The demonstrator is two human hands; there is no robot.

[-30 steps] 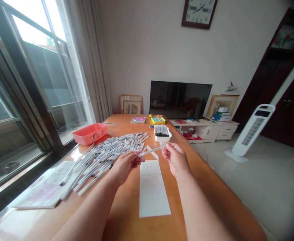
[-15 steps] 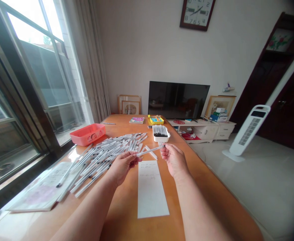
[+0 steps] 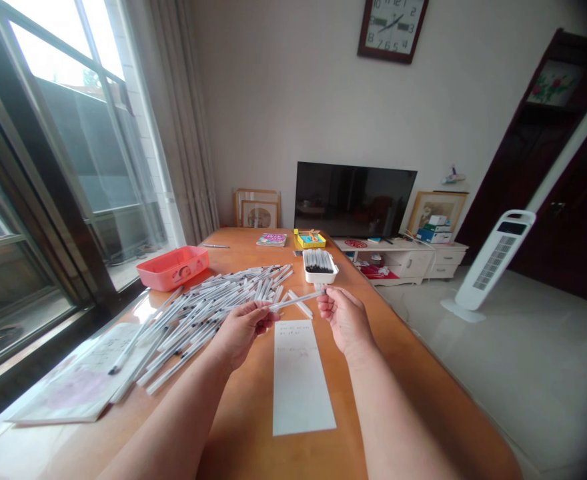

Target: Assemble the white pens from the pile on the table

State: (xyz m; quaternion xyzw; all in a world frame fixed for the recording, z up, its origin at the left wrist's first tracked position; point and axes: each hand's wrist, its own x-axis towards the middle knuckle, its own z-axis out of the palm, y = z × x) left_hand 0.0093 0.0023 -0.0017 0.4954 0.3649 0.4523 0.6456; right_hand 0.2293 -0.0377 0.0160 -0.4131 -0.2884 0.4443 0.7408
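Observation:
Between my two hands a slim clear pen (image 3: 296, 301) with a dark tip is held nearly level above the table. My left hand (image 3: 247, 327) pinches its left end, and my right hand (image 3: 345, 317) grips the dark end on the right. Below lies a long white paper sheet (image 3: 302, 387) with faint handwriting near its top. A wide heap of similar pens (image 3: 213, 307) spreads out to the left of my left hand. Beyond my right hand stands a white box (image 3: 319, 275) filled with pens, their black ends toward me.
A pink tray (image 3: 173, 268) sits at the table's left edge. At the front left, pens overlap a paper booklet (image 3: 63, 400). Farther back are a yellow box (image 3: 309, 240), a colourful booklet (image 3: 272, 240) and a lone pen (image 3: 216, 246). A tower fan (image 3: 496, 263) stands right of the table.
The view has shifted very slightly. Both hands keep the same hold on the pen, and nothing on the table has visibly moved.

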